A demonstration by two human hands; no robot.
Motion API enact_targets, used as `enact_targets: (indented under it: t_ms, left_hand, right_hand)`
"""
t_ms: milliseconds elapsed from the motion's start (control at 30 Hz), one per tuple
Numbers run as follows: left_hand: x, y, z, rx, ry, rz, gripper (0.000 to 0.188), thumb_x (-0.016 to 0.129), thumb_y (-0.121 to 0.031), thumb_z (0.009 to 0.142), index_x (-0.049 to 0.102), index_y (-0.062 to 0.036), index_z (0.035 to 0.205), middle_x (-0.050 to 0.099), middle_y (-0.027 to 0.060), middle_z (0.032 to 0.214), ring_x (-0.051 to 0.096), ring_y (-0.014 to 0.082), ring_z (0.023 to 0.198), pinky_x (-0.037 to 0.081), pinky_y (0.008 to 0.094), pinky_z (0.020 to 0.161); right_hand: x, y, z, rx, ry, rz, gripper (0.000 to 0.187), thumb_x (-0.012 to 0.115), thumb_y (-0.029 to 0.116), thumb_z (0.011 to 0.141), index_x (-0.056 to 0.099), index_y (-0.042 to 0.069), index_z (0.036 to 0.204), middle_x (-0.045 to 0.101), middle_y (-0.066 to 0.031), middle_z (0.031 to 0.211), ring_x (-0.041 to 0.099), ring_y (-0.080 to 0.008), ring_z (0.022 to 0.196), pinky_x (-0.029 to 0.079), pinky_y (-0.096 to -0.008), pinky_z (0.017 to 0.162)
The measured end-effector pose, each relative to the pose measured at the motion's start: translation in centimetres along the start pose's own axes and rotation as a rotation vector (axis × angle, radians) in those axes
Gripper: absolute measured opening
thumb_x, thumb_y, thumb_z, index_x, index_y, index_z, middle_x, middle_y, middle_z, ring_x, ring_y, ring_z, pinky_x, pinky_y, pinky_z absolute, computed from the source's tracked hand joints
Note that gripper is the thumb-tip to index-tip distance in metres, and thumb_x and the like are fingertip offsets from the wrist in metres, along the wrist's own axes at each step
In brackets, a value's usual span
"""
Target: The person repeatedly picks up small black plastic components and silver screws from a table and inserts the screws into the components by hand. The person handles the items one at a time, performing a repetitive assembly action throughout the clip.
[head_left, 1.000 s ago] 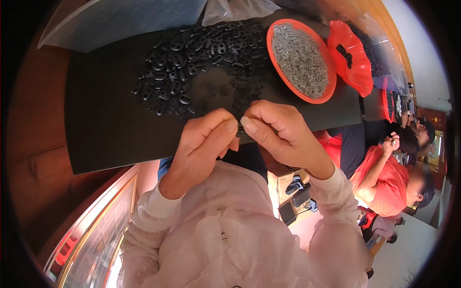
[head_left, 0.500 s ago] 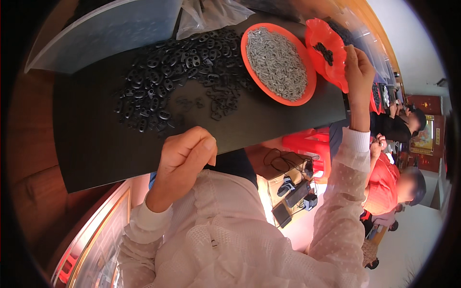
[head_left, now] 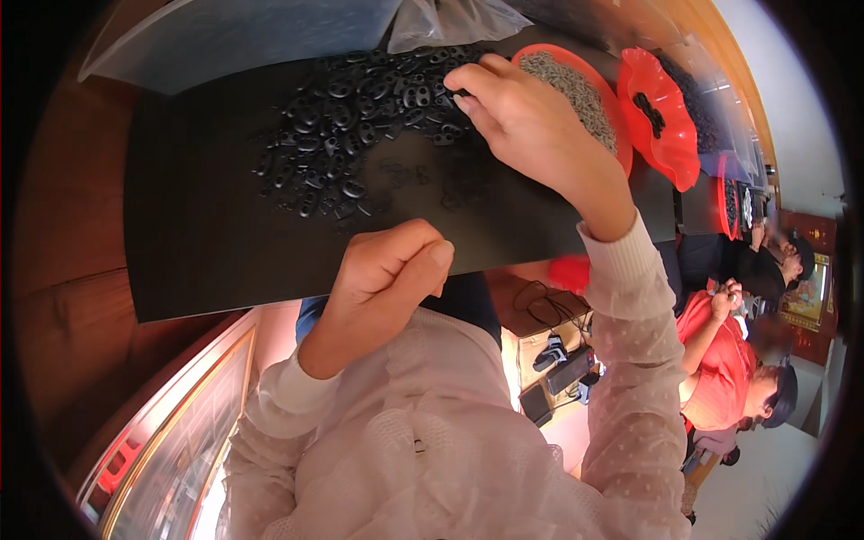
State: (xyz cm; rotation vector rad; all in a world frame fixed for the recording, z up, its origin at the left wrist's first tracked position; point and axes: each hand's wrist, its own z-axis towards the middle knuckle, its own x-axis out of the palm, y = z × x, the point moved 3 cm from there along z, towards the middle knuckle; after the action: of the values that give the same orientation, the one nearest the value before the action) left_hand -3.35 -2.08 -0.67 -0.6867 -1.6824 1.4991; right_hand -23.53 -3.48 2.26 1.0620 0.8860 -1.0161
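Right hand [head_left: 531,126] out over the far part of the black mat [head_left: 207,243], fingertips [head_left: 468,94] bent down and pinched narrow at the right fringe of the pile of small black plastic buckles [head_left: 337,117]; whether a piece is already caught between them cannot be told, the thumb side being hidden. Left hand [head_left: 387,270] back at the mat's near edge, curled into a loose fist, thumb over forefinger, possibly nipping something small, though nothing shows.

Best to pick from the loose fringe of the pile rather than dig into its thick middle: single pieces lie apart there and come away clean. Better to pinch one buckle only, lift straight up, and keep the wrist low so the heel of the hand does not sweep neighbours toward the mat's edge. Wise to bring it back to the waiting left hand over the bare middle of the mat, where a dropped piece stays findable.

Just beyond the right hand, toward the far right corner, an orange round tray [head_left: 621,135] heaped with small grey metal parts [head_left: 576,85]; close enough for the knuckles to knock. Further right, a frilled red dish [head_left: 666,135] with a few black pieces. At the far edge, a clear plastic bag [head_left: 450,20] slumped against the pile, and a grey sheet [head_left: 234,40] to its left. Wooden bench [head_left: 63,207] under the mat. Off to the right, other seated people in red tops [head_left: 720,360] at their own work, well apart.
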Motion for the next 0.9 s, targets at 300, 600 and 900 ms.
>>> enact_targets:
  t_ms: [300, 600, 900]
  left_hand:
    - [-0.3, 0.3, 0.3, 0.118, 0.018, 0.021, 0.023, 0.048, -0.007, 0.094, 0.054, -0.0010, 0.073, 0.053, 0.0023, 0.064, 0.045, 0.0072, 0.056, 0.036, 0.0243, 0.052]
    - [-0.9, 0.5, 0.8, 0.127, 0.033, 0.082, 0.021, 0.049, -0.007, 0.094, 0.053, -0.0003, 0.075, 0.053, 0.0032, 0.064, 0.048, 0.0084, 0.057, 0.038, 0.0251, 0.052]
    - [-0.5, 0.7, 0.3, 0.165, 0.016, 0.115, 0.021, 0.049, -0.006, 0.094, 0.052, 0.0000, 0.075, 0.052, 0.0033, 0.064, 0.047, 0.0086, 0.056, 0.038, 0.0249, 0.052]
  right_hand:
    - [0.1, 1.8, 0.2, -0.001, 0.152, -0.101, 0.015, 0.059, 0.010, 0.088, 0.058, 0.007, 0.104, 0.057, -0.0116, 0.091, 0.059, -0.0358, 0.076, 0.046, -0.0430, 0.063]
    - [0.9, 4.2, 0.4, -0.104, 0.141, -0.033, 0.014, 0.062, 0.003, 0.075, 0.054, 0.004, 0.086, 0.054, -0.0122, 0.085, 0.060, -0.0348, 0.067, 0.048, -0.0440, 0.055]
    - [1.0, 2.8, -0.5, -0.022, 0.183, -0.214, 0.025, 0.065, 0.008, 0.082, 0.057, 0.007, 0.106, 0.055, -0.0100, 0.096, 0.060, -0.0341, 0.074, 0.048, -0.0430, 0.059]
